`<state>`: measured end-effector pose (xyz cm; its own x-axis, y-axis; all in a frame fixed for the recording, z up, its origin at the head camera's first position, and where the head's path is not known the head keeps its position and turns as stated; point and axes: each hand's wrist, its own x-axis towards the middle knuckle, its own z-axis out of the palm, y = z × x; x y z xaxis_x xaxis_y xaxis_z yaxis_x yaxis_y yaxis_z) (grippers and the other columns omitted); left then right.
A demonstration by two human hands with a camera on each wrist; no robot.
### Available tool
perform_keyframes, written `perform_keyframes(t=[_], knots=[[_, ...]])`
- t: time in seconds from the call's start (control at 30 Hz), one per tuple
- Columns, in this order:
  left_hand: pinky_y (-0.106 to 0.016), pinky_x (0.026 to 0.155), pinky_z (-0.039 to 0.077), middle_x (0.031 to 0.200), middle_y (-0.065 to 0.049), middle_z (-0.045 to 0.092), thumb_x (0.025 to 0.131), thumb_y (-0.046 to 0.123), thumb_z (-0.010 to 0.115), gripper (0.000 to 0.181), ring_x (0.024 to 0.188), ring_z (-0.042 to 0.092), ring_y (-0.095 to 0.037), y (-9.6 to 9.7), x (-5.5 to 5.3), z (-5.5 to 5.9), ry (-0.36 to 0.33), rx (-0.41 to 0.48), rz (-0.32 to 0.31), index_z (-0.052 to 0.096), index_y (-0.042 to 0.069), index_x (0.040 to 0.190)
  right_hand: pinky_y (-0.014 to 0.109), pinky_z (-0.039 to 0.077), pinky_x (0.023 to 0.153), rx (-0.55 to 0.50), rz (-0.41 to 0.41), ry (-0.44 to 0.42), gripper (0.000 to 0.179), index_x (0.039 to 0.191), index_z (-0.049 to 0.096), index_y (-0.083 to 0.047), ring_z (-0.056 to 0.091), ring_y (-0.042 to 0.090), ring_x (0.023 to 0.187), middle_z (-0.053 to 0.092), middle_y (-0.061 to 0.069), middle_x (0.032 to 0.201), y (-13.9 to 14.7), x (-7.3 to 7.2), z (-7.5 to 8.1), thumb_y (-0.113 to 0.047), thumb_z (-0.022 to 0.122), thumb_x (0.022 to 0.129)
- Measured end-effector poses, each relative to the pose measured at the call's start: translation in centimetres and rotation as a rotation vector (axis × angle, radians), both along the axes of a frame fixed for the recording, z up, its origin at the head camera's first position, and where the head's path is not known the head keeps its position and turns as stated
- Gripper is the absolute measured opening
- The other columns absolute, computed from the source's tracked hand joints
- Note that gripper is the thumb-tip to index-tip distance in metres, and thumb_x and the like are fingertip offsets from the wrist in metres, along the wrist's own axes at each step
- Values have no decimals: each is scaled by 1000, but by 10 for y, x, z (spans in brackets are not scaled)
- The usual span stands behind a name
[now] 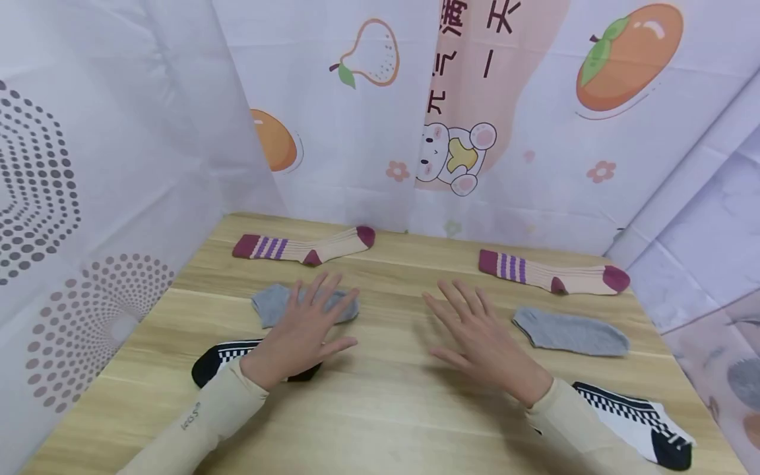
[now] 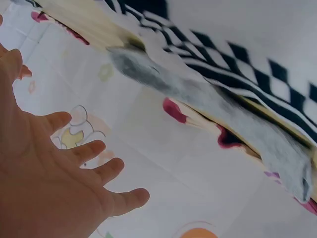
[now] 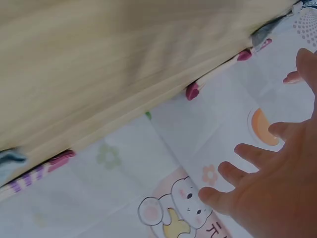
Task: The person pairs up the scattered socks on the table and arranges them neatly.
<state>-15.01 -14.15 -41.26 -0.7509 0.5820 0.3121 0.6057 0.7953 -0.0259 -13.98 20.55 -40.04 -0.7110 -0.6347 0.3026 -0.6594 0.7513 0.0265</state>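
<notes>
My left hand (image 1: 299, 336) is spread palm down above the left side of the table, holding nothing. It partly covers a grey ankle sock (image 1: 270, 307) and a black-and-white checkered sock (image 1: 209, 366) in the head view. Spread fingers also show on my right hand (image 1: 489, 343), which hovers right of centre with nothing in it. To its right lie a second grey sock (image 1: 572, 332) and a second checkered sock (image 1: 623, 414), partly behind the sleeve. Two cream socks with maroon ends and purple stripes lie farther back, one on the left (image 1: 297, 249), one on the right (image 1: 534, 272).
The socks lie in two columns on a light wooden table (image 1: 380, 409). A white curtain (image 1: 368, 165) with fruit and cartoon prints hangs along the back edge. Another curtain with dotted patterns (image 1: 53, 198) closes the left side, and marbled sheeting (image 1: 706, 244) stands at the right.
</notes>
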Motion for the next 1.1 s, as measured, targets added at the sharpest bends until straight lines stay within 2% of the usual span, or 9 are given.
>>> perform_keyframes(t=[0.1,0.3,0.5,0.7,0.9,1.1], knots=[[-71,110,18,160,-18,25,94,65,51,78,148,17,-40,-7,-2,2,3,0,9,33,22,156,63,13,116,-1,31,-1,86,159,25,-21,11,36,151,16,12,165,-8,-7,2,-53,67,90],[-72,109,18,160,-18,25,93,63,55,76,147,20,-42,-19,-4,5,18,23,29,38,20,154,64,17,114,19,83,34,86,159,25,-19,18,39,148,16,14,164,-21,-18,6,-54,65,91],[-72,108,19,157,-21,28,92,59,59,76,146,20,-43,-31,-7,9,24,44,38,41,16,152,63,18,114,34,102,36,86,158,27,-18,22,40,147,24,16,161,-34,-27,13,-54,65,91],[-71,107,22,154,-21,33,93,59,58,75,141,28,-43,-43,-11,13,49,43,58,42,15,152,64,15,115,34,105,3,85,159,24,-18,19,40,148,23,17,162,-42,-35,18,-53,65,92],[-70,104,26,150,-22,38,92,57,60,75,137,34,-43,-54,-14,16,69,51,71,43,13,150,64,17,114,9,136,22,85,158,26,-17,20,39,148,24,16,161,-49,-46,19,-49,67,91],[-72,105,25,151,-23,37,93,54,61,73,137,33,-44,-64,-17,19,36,41,98,42,13,150,63,19,114,-3,146,23,82,156,31,-15,23,41,146,26,18,161,-56,-53,21,-48,69,91]])
